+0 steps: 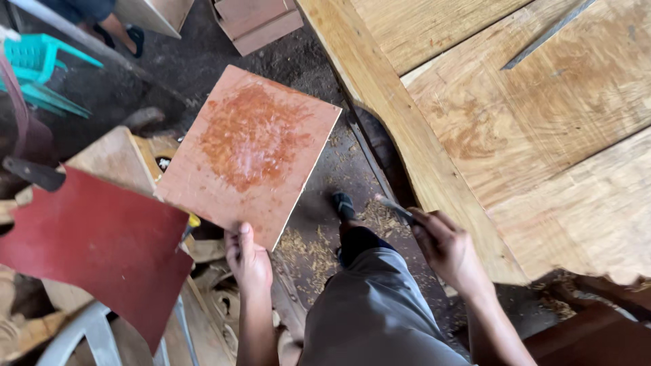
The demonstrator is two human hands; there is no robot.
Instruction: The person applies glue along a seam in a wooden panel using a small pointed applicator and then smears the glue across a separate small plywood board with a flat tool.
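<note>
Holding a square reddish board (251,152) smeared with glistening glue, a person stands over a sawdust-strewn floor (319,176).

The biggest thing is the pale plywood workpiece (515,122), filling the frame from twelve to four o'clock. A dark red sheet (102,244) lies at eight o'clock on a heap of offcuts, just beside the board. The board sits left of centre, tilted, its lower edge pinched by the left hand (247,261), thumb on top. At five o'clock the right hand (447,247) is curled tight around a small brush (395,209), whose tip points toward ten o'clock, near the workpiece's edge. A teal plastic chair (37,68) shows at ten o'clock.
</note>
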